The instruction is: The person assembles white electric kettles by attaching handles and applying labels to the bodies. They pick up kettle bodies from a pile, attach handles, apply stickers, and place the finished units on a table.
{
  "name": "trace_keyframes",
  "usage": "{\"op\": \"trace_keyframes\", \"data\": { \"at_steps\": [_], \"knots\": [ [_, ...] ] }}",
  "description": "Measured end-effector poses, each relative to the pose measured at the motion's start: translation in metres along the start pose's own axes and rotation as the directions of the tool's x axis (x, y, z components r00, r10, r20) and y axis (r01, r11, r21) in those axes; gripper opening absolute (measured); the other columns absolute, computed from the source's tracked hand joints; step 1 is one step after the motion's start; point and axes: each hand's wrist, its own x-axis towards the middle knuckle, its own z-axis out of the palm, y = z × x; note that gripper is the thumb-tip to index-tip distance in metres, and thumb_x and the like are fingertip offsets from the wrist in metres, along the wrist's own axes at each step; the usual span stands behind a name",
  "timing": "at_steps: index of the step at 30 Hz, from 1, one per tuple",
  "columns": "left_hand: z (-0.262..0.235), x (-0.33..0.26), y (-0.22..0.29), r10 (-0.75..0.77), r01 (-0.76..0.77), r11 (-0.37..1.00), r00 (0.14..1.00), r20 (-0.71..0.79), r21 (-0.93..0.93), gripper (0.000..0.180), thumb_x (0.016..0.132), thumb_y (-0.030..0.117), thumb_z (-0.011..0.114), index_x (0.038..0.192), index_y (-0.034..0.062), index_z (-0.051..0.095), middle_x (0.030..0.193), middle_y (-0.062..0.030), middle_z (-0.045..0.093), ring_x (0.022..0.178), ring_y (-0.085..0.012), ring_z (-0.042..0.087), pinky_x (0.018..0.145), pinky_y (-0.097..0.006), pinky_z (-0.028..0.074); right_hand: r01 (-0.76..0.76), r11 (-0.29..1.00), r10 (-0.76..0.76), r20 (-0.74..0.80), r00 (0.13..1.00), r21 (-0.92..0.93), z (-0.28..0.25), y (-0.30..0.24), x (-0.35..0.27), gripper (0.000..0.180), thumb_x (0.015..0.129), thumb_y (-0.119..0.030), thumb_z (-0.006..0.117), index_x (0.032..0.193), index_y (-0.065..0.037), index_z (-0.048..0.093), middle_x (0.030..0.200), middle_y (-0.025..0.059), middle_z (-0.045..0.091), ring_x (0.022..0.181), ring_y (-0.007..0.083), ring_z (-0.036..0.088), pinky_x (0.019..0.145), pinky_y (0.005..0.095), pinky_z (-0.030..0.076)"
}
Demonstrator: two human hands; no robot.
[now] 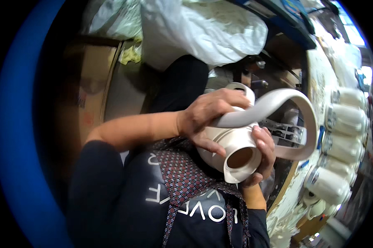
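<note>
A white plastic jug (211, 138) is tilted in front of my body, its round mouth and short spout turned toward me. A large pale loop handle (310, 128) stands out from it to the right. My left hand (207, 111) is closed over the upper left side, thumb lying along the body near the mouth. Around the collar by the opening, the fingers of my right hand (264, 151) are curled. Another white ring-shaped part (242, 89) shows just beyond my left fingers; whether it belongs to the jug I cannot tell.
Several white jugs (345, 120) stand in a row on a worktable (296, 186) at the right. A big white plastic sack (182, 37) lies at the back. At the left are a cardboard box (97, 82) and a crumpled yellow cloth (130, 55).
</note>
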Motion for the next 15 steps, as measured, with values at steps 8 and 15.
{"op": "trace_keyframes", "data": {
  "at_steps": [8, 15],
  "knots": [
    [-0.049, 0.016, 0.009, -0.763, 0.78, 0.592, 0.623, 0.171, -0.203, 0.031, 0.101, 0.024, 0.051, 0.115, -0.0007, 0.065, 0.112, -0.0184, 0.069, 0.092, -0.0226, 0.068, 0.085, -0.035, 0.056, 0.321, 0.943, -0.322, -0.467, 0.824, -0.086, -0.008, 0.002, -0.017, 0.067, 0.087, -0.022, 0.068, 0.142, -0.005, 0.034, 0.137, 0.0293, 0.043, 0.123, 0.039, 0.05, 0.107, 0.0493, 0.04],
    [-0.117, 0.175, 0.001, 0.002, 0.593, 0.496, 0.729, 0.684, -0.634, 0.022, 0.093, 0.016, 0.061, 0.108, 0.002, 0.057, 0.108, -0.018, 0.063, 0.092, -0.0273, 0.067, 0.084, -0.04, 0.054, -0.051, 0.897, 0.092, -0.072, 0.993, 0.44, 0.018, 0.014, 0.029, 0.04, 0.076, -0.023, 0.084, 0.107, -0.003, 0.068, 0.114, 0.0097, 0.066, 0.105, 0.0224, 0.062, 0.091, 0.0325, 0.048]
  ]
}}
